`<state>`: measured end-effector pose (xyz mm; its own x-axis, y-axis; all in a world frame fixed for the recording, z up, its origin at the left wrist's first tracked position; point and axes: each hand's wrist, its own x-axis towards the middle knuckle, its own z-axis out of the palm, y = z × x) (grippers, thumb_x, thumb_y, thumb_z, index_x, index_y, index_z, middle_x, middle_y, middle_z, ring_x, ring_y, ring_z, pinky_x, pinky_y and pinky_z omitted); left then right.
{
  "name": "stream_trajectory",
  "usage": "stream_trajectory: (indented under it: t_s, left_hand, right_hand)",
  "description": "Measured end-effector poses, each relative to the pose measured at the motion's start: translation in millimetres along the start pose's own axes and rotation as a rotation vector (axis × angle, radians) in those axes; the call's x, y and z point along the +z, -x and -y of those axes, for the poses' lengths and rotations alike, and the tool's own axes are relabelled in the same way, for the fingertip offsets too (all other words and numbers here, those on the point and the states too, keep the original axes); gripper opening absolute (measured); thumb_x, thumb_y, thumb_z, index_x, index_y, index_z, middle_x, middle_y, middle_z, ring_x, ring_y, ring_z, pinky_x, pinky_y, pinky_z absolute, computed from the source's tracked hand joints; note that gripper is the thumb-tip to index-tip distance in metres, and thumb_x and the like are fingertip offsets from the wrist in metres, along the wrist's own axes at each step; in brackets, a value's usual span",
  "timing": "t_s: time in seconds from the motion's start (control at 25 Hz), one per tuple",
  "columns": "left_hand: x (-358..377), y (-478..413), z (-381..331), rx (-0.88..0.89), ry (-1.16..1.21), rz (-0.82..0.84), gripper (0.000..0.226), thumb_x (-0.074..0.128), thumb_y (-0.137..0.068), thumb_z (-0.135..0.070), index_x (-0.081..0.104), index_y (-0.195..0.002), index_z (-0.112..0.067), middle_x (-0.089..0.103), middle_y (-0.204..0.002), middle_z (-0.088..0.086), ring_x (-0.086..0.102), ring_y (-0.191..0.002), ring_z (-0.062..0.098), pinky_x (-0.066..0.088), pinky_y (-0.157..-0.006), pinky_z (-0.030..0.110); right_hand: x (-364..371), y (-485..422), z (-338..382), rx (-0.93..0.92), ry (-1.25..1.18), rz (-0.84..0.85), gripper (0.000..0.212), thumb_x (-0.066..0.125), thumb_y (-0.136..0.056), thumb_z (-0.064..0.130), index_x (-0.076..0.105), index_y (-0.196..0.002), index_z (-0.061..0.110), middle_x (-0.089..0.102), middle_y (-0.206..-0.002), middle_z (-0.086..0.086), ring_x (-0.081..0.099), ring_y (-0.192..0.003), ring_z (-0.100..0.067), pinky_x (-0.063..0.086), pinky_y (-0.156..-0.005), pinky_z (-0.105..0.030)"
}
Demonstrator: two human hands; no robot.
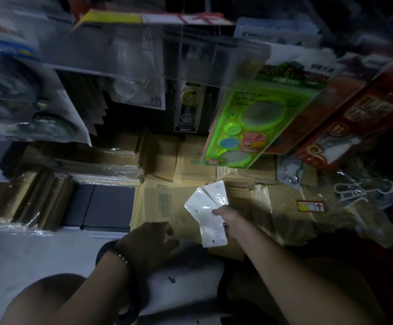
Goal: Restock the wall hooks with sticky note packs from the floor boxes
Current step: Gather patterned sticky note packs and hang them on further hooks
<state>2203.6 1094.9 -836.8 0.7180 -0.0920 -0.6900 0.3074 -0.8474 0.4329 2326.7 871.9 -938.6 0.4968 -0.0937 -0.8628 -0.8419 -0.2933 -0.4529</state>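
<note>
The right hand [223, 218] grips a small fan of white sticky note packs [206, 207] by their lower ends, thumb over the top one, and holds them just above the boxes [158, 207] on the floor [26, 256]. There seem to be two or three packs; the dim light blurs the count. The left hand [149, 240] lies on the near edge of the front box, fingers loose and grasping nothing, with a beaded bracelet [123, 255] on its wrist. Film-wrapped bundles [97, 165] are stacked to the left of the boxes. Overhead hang a bright green pack [249, 127], red cartons [354, 123] to its right and clear blister packs [144, 55]. White hangers [359, 191] lie far right.
</note>
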Motion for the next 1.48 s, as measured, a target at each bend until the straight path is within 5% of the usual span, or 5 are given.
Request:
stream_trajectory:
  t_s: [0.16,0.48,0.76,1.08,1.48]
  left_hand:
    - [-2.2,4.5,-14.4,-0.133,0.681,0.003,0.052,0.051,-0.106,-0.057,0.068,-0.119,-0.009,0.076,-0.099,0.017,0.075,-0.085,0.036,0.055,-0.066,0.034]
    - [-13.2,44.4,-50.0,-0.090,1.707,0.325,0.109,0.033,-0.090,-0.089,0.064,-0.138,0.004,0.064,-0.134,0.039,0.073,-0.111,0.051,0.060,-0.094,0.057]
    - [-7.9,83.3,-76.3,0.043,1.614,0.112,0.042,0.069,-0.091,-0.031,0.075,-0.121,-0.003,0.079,-0.117,0.022,0.081,-0.086,0.031,0.067,-0.074,0.041]
    - [11.6,107.4,-88.9,0.207,1.626,0.083,0.052,0.070,-0.095,0.001,0.055,-0.146,-0.001,0.069,-0.137,0.027,0.073,-0.117,0.043,0.061,-0.090,0.062]
    - [6.5,177.0,-107.3,0.463,1.442,-0.157,0.060,0.070,-0.092,0.013,0.055,-0.144,-0.012,0.069,-0.136,0.025,0.068,-0.121,0.052,0.056,-0.093,0.073]
  right_hand:
    - [-11.5,61.4,-0.9,-0.423,0.038,-0.109,0.022,0.083,-0.083,0.017,0.074,-0.102,0.012,0.081,-0.103,-0.005,0.075,-0.085,-0.025,0.060,-0.074,-0.044]
    - [-45.0,164.1,-29.7,-1.231,-0.022,0.096,0.034,0.073,-0.093,-0.007,0.076,-0.107,0.024,0.079,-0.110,-0.002,0.074,-0.110,-0.025,0.059,-0.093,-0.039]
    - [-54.0,163.5,-35.2,-1.456,0.174,-0.093,0.039,0.091,-0.073,-0.005,0.084,-0.090,0.030,0.062,-0.134,0.003,0.065,-0.124,-0.021,0.058,-0.096,-0.034]
    - [-58.5,178.3,-36.8,-1.553,0.247,-0.402,0.052,0.092,-0.077,0.003,0.083,-0.113,0.040,0.044,-0.110,0.002,0.055,-0.106,-0.009,0.051,-0.083,-0.017]
    - [-84.7,287.6,6.2,-1.536,0.283,-0.146,0.020,0.067,-0.094,0.015,0.081,-0.093,0.028,0.064,-0.096,0.012,0.065,-0.095,-0.010,0.055,-0.079,-0.031]
